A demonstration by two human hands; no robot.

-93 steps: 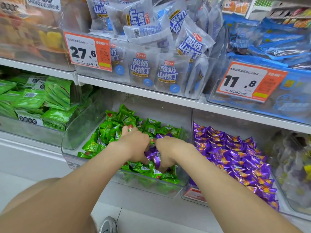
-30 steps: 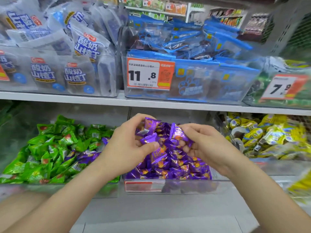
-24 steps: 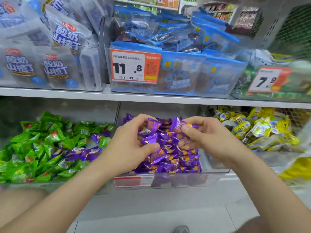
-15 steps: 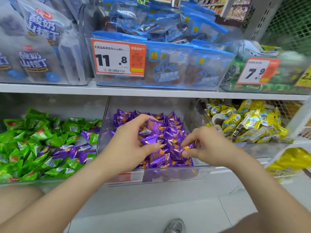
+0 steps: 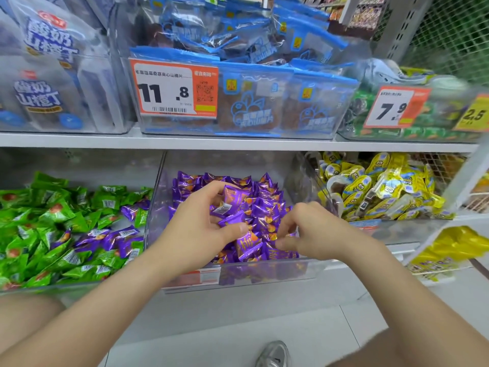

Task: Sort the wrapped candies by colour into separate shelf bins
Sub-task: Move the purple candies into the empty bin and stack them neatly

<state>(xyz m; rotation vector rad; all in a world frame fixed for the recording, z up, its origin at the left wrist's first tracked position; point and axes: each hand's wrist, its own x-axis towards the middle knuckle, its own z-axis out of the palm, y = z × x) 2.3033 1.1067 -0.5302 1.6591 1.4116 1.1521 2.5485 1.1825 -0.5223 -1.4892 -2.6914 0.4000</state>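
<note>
**Left hand unloading purple candies into the middle bin**

Head view. Left hand [image 5: 201, 229], at the centre of the frame, is curled round a small clutch of purple candies [image 5: 234, 196]. Its thumb pinches one wrapper against the fingers, just above the pile in the purple bin [image 5: 158, 192]. Right hand [image 5: 315, 234], immediately to the right, points its curled fingertips down onto the front of the same pile. Whether it pinches a wrapper or has let go cannot be told.

Step in hand, as judged: depositing gathered purple pieces in their own bin. The sort is unfinished, since stray purple candies [image 5: 113, 237] lie among the green candies [image 5: 53, 213] in the green bin [image 5: 39, 286] at lower left.

The next move calls for the left hand to loosen its grip over the pile. Both hands then go back to the lower left, where only purple wrappers should be lifted, so that no green ones cross the clear divider.

Against the earlier frames: three seconds ago both hands were working in the green bin. One second ago both were raised over the purple pile, and the right hand visibly pinched a wrapper. That hand is now lower, at the pile's front edge, while the left hand's clutch looks unchanged.
</note>
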